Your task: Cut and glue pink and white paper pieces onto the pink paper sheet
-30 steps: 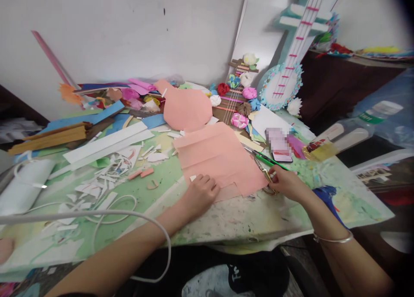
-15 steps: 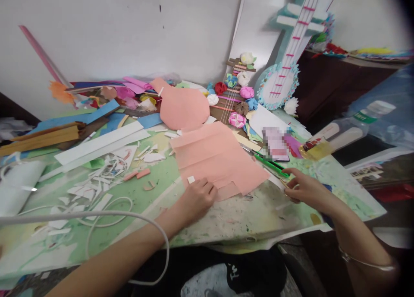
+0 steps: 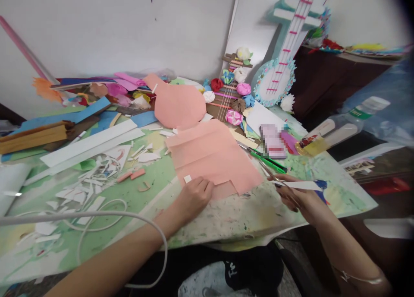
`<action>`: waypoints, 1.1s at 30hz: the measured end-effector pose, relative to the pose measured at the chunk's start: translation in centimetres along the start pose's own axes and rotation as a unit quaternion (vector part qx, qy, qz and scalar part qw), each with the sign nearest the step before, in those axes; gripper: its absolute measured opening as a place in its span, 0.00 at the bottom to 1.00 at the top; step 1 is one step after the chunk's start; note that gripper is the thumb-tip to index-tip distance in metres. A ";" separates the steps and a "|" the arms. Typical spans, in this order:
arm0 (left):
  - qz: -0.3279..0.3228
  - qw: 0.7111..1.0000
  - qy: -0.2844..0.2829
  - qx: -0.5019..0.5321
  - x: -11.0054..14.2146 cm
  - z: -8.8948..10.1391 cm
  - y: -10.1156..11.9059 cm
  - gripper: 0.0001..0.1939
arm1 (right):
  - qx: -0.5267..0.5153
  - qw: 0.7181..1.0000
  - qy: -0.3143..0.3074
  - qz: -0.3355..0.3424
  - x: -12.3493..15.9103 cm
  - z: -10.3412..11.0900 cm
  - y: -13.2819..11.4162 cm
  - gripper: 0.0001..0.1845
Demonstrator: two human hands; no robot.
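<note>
Strip: white paper strip (image 3: 307, 185) pinched in the right hand (image 3: 298, 200), along with likely scissors (image 3: 265, 169), blurred.
Left hand (image 3: 196, 197): curled on the salmon-pink sheet (image 3: 210, 152), presumably keeping it flat; whether it pinches, I can't tell.
Sheet: creased, lying on the paint-stained table cover (image 3: 239, 221).
Beyond: green cutter (image 3: 273, 164) just rightward, probably for easy reach; pear-shaped pink cutout (image 3: 181, 103) behind.

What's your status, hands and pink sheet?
Left hand on creased pink sheet. Right hand holding scissors, white strip against it. Green cutter near sheet's edge.
</note>
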State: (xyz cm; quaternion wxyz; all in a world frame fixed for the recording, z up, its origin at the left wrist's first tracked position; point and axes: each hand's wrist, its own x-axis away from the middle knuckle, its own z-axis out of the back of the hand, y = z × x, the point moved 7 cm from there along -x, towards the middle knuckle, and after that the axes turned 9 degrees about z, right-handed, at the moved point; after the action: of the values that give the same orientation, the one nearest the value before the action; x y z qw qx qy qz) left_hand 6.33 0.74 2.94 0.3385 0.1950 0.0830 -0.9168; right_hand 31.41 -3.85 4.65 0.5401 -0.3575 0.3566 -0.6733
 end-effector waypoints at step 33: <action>0.042 0.993 0.012 0.113 0.1 -0.3 -1.3 0.11 | -0.315 0.942 -0.103 -0.052 1.3 -6.7 -3.2 0.23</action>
State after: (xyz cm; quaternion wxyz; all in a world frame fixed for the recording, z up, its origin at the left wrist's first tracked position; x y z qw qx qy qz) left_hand 5.48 1.76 2.66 0.3515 0.2466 -0.0252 -0.9028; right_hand 23.89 -3.94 4.29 0.3978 -0.5948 0.4738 -0.5133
